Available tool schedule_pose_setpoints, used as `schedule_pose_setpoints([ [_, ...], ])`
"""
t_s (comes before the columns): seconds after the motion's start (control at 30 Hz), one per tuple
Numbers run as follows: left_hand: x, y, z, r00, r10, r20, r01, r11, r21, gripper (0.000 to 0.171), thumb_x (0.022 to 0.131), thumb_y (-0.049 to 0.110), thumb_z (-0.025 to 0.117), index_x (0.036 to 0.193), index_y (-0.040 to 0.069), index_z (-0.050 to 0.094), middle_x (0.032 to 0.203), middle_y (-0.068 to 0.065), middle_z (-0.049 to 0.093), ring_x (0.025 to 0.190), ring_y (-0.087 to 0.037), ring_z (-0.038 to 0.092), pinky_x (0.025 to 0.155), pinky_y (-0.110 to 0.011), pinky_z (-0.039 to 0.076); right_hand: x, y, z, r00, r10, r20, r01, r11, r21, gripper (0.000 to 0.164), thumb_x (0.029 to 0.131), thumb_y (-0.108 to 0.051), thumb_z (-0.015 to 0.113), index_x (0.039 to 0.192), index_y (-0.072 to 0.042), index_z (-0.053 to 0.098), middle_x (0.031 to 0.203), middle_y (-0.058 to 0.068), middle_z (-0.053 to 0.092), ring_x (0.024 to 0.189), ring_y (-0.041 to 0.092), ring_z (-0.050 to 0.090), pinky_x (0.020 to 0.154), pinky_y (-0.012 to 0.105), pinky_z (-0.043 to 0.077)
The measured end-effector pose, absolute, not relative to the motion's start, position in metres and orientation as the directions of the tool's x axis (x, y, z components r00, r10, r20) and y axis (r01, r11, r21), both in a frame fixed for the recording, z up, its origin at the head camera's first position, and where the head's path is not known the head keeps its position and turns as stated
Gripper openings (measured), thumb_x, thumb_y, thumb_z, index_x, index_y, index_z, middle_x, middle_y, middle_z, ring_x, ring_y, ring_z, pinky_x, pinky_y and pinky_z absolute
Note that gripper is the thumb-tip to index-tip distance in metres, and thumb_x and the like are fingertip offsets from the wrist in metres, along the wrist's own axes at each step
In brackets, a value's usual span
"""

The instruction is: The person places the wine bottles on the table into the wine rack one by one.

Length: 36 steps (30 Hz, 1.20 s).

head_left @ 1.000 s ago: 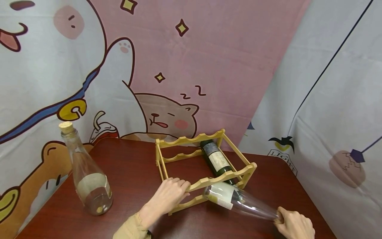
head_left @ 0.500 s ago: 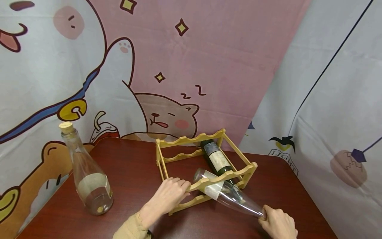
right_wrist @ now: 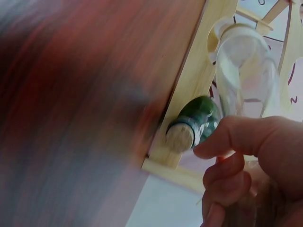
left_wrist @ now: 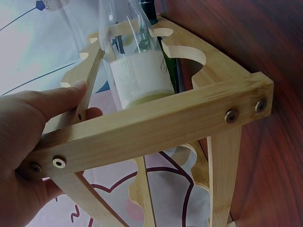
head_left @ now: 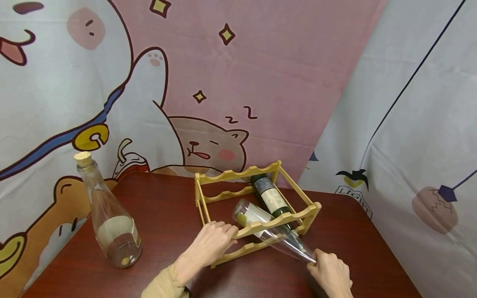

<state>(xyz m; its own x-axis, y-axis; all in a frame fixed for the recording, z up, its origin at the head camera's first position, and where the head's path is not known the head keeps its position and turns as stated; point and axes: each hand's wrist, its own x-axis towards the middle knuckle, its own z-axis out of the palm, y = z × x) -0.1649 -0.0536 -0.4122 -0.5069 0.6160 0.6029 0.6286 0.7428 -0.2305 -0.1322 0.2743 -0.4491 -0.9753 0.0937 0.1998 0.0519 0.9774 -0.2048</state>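
Observation:
My left hand [head_left: 216, 241] grips the front top rail of the wooden wine rack [head_left: 261, 225], near its left end. In the left wrist view the fingers wrap the rack's corner. My right hand [head_left: 331, 271] holds a clear glass bottle [head_left: 287, 244] by its neck. The bottle slants through the rack's front between the upper and lower rails, its labelled base inside the frame. To its right, a dark green wine bottle [head_left: 271, 196] lies in the rack at the right end, and its cork [right_wrist: 180, 137] faces the right wrist camera.
A second clear bottle [head_left: 115, 231] with a cork stopper stands upright on the left of the dark red table [head_left: 160, 207]. Behind the table hangs a cartoon-printed cloth [head_left: 279, 82].
My right hand has moved left, pushing the clear bottle's base farther back into the rack, between the rails. The left hand keeps its grip on the rail.

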Motion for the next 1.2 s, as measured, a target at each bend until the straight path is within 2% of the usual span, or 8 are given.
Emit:
schedule_pose_setpoints([
  [0.17,-0.165,-0.053,-0.412,-0.5,0.617,0.608,0.631,0.74,-0.233,0.029,0.07,0.04,0.076,0.071,0.019,0.056,0.06,0.011,0.06,0.054,-0.008,0.054,0.046,-0.02,0.036,-0.137,0.261,-0.449,-0.973,0.131,0.192,0.083,0.967,-0.239,0.019,0.061,-0.016,0.065,0.054,-0.014,0.047,0.048,0.003,0.052,0.043,0.022,0.048,0.039,0.038,0.03],
  [0.5,-0.165,-0.054,-0.411,-0.497,0.612,0.615,0.633,0.74,-0.225,0.027,0.071,0.039,0.075,0.072,0.019,0.056,0.06,0.01,0.06,0.053,-0.008,0.053,0.046,-0.02,0.036,-0.144,0.231,-0.448,-0.976,0.157,0.153,0.099,0.939,-0.33,0.024,0.063,-0.013,0.065,0.052,-0.012,0.045,0.049,0.002,0.05,0.045,0.019,0.044,0.042,0.038,0.034],
  [0.7,-0.165,-0.053,-0.413,-0.493,0.609,0.622,0.634,0.74,-0.222,0.028,0.071,0.039,0.075,0.072,0.019,0.055,0.059,0.01,0.059,0.053,-0.009,0.053,0.047,-0.02,0.037,-0.15,0.212,-0.45,-0.98,0.147,0.138,0.082,0.916,-0.392,0.033,0.064,-0.01,0.067,0.05,-0.015,0.038,0.049,-0.002,0.038,0.047,0.017,0.038,0.042,0.033,0.03],
  [0.93,-0.165,-0.054,-0.415,-0.485,0.608,0.628,0.636,0.738,-0.223,0.028,0.07,0.038,0.076,0.071,0.019,0.055,0.059,0.01,0.059,0.053,-0.008,0.053,0.047,-0.02,0.037,-0.158,0.198,-0.453,-0.975,0.143,0.169,0.058,0.902,-0.428,0.02,0.064,-0.008,0.069,0.065,-0.005,0.049,0.056,0.008,0.055,0.05,0.021,0.048,0.042,0.038,0.037],
  [1.2,-0.165,-0.054,-0.415,-0.476,0.606,0.637,0.634,0.738,-0.229,0.028,0.07,0.038,0.076,0.071,0.019,0.055,0.059,0.011,0.058,0.053,-0.008,0.052,0.047,-0.02,0.036,-0.166,0.186,-0.456,-0.974,0.115,0.193,0.019,0.898,-0.439,0.017,0.065,-0.005,0.069,0.071,-0.002,0.053,0.057,0.006,0.055,0.052,0.017,0.048,0.051,0.037,0.037],
])
